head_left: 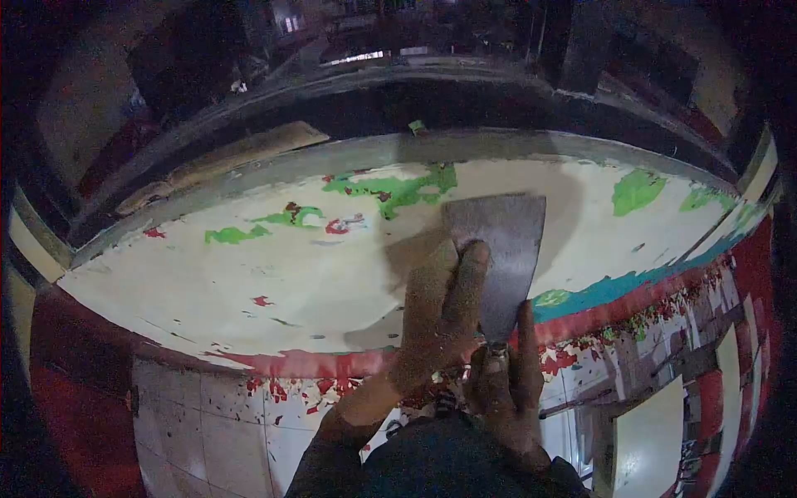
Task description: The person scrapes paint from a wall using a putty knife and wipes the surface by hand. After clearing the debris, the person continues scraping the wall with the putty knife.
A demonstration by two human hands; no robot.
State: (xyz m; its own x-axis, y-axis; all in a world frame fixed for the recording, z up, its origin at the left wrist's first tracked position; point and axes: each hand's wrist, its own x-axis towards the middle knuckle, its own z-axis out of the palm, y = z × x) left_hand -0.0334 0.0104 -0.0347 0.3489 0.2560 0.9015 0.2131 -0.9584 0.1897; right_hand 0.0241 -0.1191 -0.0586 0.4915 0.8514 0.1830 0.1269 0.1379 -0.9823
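Observation:
A wide metal paint scraper (506, 274) lies with its blade against a cream-coloured surface (357, 266) that carries patches of green paint (638, 191). My right hand (508, 398) is closed around the scraper's handle, which it mostly hides; one finger runs up along the blade's right edge. My left hand (440, 319) reaches in from the left, its fingers stretched out and the tips resting on the blade's left side. Along the lower edge of the surface runs a red band (307, 363), with a teal strip (631, 288) above it on the right.
Red and green paint flakes (320, 394) lie on the pale tiled floor (178, 407). A flat brown strip (224, 166) rests on the ledge at the far left. Pale and red panels (647, 436) stand at lower right. The background beyond the ledge is dark.

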